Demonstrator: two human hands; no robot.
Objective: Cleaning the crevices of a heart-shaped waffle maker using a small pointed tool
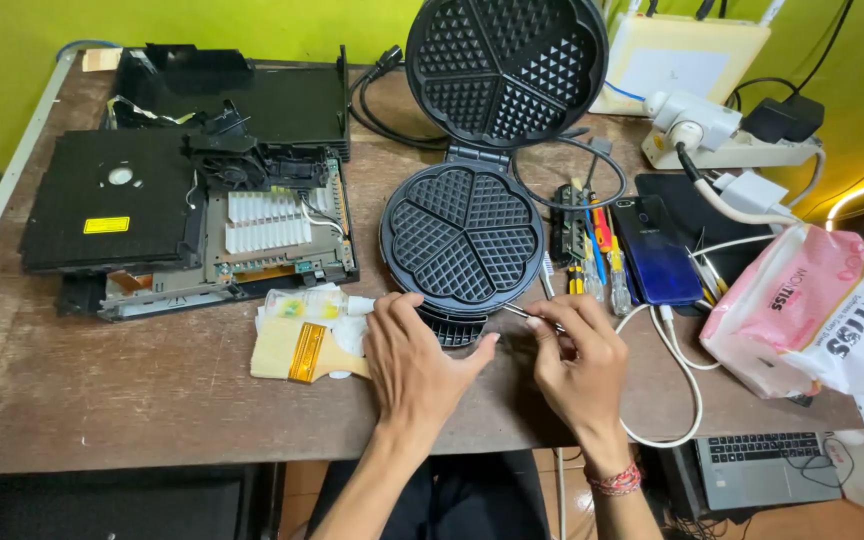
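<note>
An open black waffle maker (462, 235) with heart-shaped plates lies on the wooden table (102, 400), its lid (507, 65) tilted up at the back. My left hand (417, 360) rests flat on the table against the lower plate's front edge, fingers spread. My right hand (577, 355) pinches a thin metal tool (532, 317), its tip near the plate's front right rim. A wide paintbrush (297, 352) with a pale wooden handle lies just left of my left hand.
A dismantled black console (192, 215) with an exposed heat sink and fan sits at the left. Screwdrivers (592, 250), a blue phone (652, 250), white cables, a power strip (722, 140) and a pink tissue pack (802, 310) crowd the right. A laptop (762, 465) lies below the table edge.
</note>
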